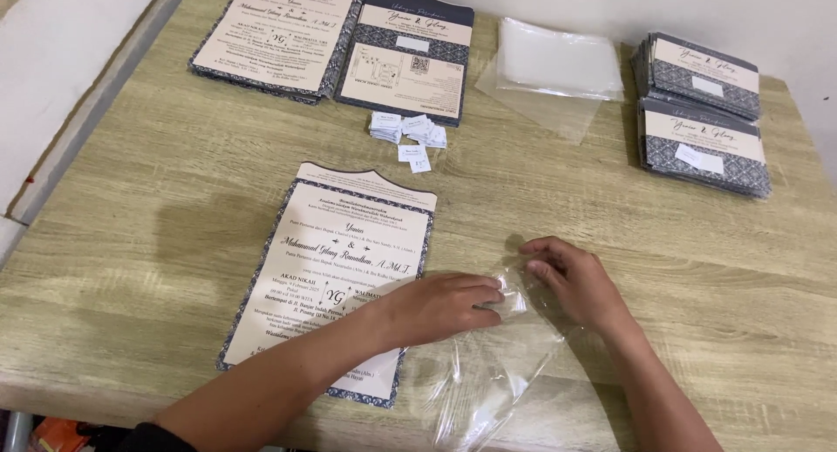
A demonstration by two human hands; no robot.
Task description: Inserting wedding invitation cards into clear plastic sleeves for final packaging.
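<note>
— What have the hands got?

— My left hand (440,305) and right hand (571,278) both pinch the mouth of a clear plastic sleeve (497,356), fingers curled, just right of the printed card (336,282).

— How far along?

— The card lies flat, unsleeved, I judge. Beyond it: glossy spare sleeves (554,64), small paper labels (405,131), finished stacks (702,112) on the wood-grain surface (157,234).

A pale, oak-grained laminate desk (157,243) fills nearly the whole view, its boards running left to right under soft, even light that throws only faint shadows. Beyond the desk's far edge rises a plain white wall (697,7). Along the desk's left edge runs a grey metal strip (96,103), with a white surface (52,60) beyond it.
</note>
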